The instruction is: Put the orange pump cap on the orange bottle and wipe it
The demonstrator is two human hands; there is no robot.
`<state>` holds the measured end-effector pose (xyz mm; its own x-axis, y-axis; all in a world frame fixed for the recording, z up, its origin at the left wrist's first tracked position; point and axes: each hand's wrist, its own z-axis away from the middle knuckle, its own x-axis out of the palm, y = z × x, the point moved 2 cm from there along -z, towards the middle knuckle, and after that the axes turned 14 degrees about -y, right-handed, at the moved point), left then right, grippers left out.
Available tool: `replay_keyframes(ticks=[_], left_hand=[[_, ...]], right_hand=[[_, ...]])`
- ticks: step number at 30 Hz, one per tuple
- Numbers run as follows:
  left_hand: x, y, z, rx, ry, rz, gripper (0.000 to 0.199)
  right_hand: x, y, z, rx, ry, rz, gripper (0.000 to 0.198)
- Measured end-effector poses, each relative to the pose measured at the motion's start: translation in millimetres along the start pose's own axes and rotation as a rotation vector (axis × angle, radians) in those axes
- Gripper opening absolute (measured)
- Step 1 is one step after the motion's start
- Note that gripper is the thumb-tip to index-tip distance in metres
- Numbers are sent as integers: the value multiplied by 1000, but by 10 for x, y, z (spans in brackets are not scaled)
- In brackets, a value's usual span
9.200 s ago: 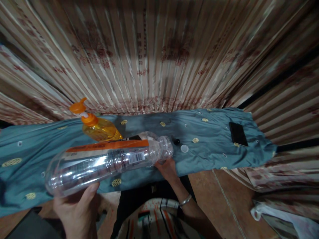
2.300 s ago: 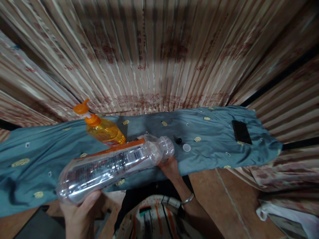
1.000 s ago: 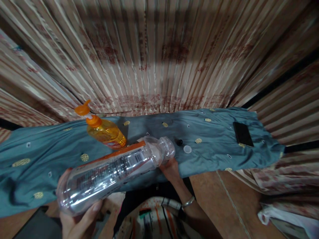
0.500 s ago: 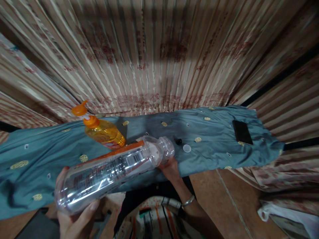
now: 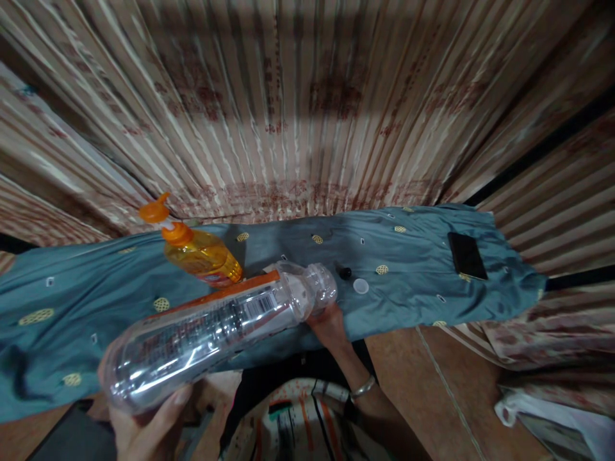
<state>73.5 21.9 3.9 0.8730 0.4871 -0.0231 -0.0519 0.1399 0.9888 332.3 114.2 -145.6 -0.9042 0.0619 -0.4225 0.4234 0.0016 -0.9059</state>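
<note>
A large clear plastic bottle [image 5: 211,333] with an orange-edged label and a barcode lies tilted across my view, its neck toward the right. My left hand [image 5: 147,419] grips its base end, thumb along the near side. Under the neck end, my right hand [image 5: 329,326] is closed around the bottle, its fingers partly hidden behind the plastic. Just beyond the bottle is an orange pump bottle [image 5: 202,253] of yellow liquid. A round white cap [image 5: 360,286] and a small black object [image 5: 344,273] lie right of the neck.
A teal cloth with pineapple prints [image 5: 413,294] covers the narrow table. On its right part lies a black phone [image 5: 467,255]. Pleated patterned curtains [image 5: 298,128] hang close behind and at both sides. A white plastic bag [image 5: 552,410] is low at the right.
The fingers of my left hand have shifted slightly at the bottle's base. Otherwise the bottle and my right hand stay almost where they were.
</note>
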Motion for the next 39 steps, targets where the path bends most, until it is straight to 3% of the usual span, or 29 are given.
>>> replay_keyframes(ticks=[3,9,15,22,28,33,39], left_hand=[[25,20,4,20,-4,-7,89],[70,108,-12,-1,-55,-28,112],[103,118,-2,9,-31,75,100],[111,70,32,-63,34,135,102],[65,48,26,-37,59,186,72],[101,33,44,-53,67,273,64],[134,47,80,-28,104,213,67]], right_hand=[[3,-4,-2,-12,2,7,37],[7,5,-5,0,-9,-8,38],[10,-6,-7,-15,-14,-49,41],[9,-9,-6,18,-12,-65,34],[-11,-34,-10,-18,-23,-55,34],[-3,-16,-12,-12,-32,-45,39],[19,27,-8,-26,-13,-31,47]])
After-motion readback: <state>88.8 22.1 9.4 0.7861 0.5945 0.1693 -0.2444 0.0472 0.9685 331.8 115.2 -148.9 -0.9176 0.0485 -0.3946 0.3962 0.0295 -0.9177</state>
